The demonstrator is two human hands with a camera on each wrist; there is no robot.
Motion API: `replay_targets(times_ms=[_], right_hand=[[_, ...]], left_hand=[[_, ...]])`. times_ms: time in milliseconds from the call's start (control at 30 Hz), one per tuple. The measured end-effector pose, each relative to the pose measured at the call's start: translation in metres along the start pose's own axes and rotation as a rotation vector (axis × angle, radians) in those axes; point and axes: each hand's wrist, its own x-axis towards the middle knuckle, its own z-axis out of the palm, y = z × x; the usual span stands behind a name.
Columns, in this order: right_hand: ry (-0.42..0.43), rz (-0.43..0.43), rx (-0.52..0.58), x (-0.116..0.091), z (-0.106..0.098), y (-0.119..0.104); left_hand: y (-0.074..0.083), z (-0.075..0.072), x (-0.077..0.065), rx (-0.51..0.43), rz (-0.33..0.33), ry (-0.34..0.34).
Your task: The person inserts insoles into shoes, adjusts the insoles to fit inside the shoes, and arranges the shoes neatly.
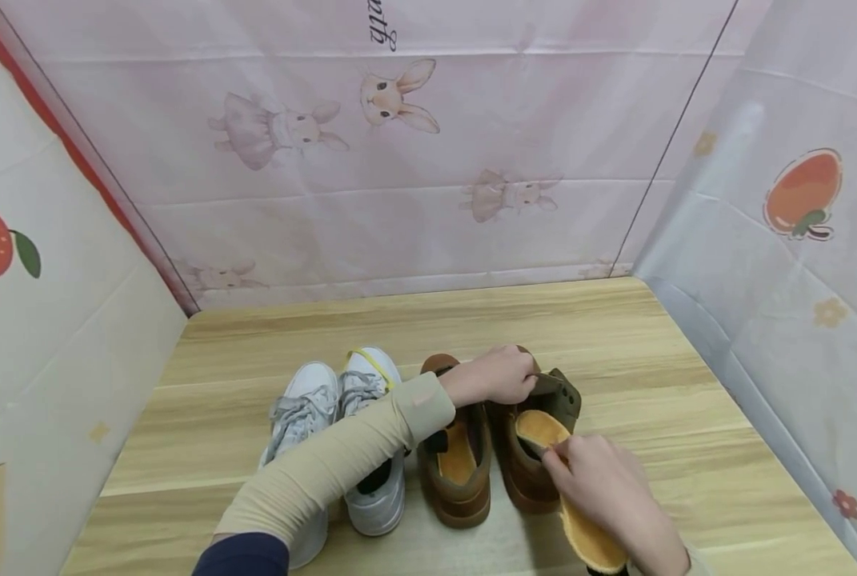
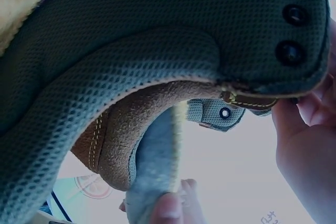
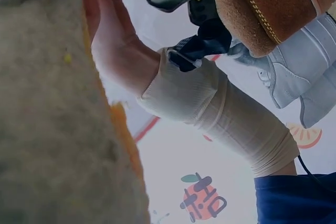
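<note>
On the table stands a pair of brown shoes; my left hand (image 1: pixel 496 374) grips the upper of the right brown shoe (image 1: pixel 525 472) near its tongue. The left wrist view shows its dark mesh lining with eyelets (image 2: pixel 290 53), my left fingers at the edge. My right hand (image 1: pixel 604 488) pinches a fuzzy orange-yellow insole (image 1: pixel 592 540) between thumb and fingers. The insole's front end lies over the shoe's opening, and its heel end sticks out toward me. In the right wrist view the insole's greyish underside (image 3: pixel 58 108) fills the left side.
The other brown shoe (image 1: pixel 462 504), with an orange insole (image 1: pixel 458 456) inside, stands just left. Further left are two white sneakers (image 1: pixel 378 512) with grey laces, partly under my left forearm. A yellow strip (image 1: pixel 374 366) lies on one. Printed sheets surround the wooden table (image 1: pixel 687 448).
</note>
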Motion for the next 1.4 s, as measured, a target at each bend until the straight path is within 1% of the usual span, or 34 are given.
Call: replay_targets(times_ms=[100, 300, 500, 667, 900, 1067, 1233, 1400], right_hand=[[0.034, -0.033, 0.011, 0.005, 0.002, -0.002], [0.057, -0.041, 0.026, 0.013, 0.008, -0.001], [0.093, -0.075, 0.031, 0.018, 0.011, 0.001], [0.096, -0.067, 0.055, 0.023, 0.013, 0.000], [0.065, -0.046, 0.060, 0.032, 0.022, -0.001], [0.071, -0.038, 0.062, 0.037, 0.028, 0.000], [0.076, -0.024, 0.069, 0.043, 0.032, -0.001], [0.075, -0.015, 0.080, 0.048, 0.035, 0.000]], left_hand=[[0.000, 0.000, 0.000, 0.002, 0.003, 0.000], [0.001, 0.001, 0.002, 0.033, 0.022, 0.000], [0.001, 0.000, 0.001, 0.039, 0.013, 0.004], [0.001, -0.001, 0.000, 0.029, 0.003, 0.007], [0.003, -0.001, 0.000, 0.044, 0.004, 0.008], [0.003, 0.002, 0.001, 0.043, 0.004, 0.006], [0.003, 0.001, 0.000, 0.029, 0.003, 0.005], [0.004, 0.001, 0.000, 0.036, -0.003, 0.004]])
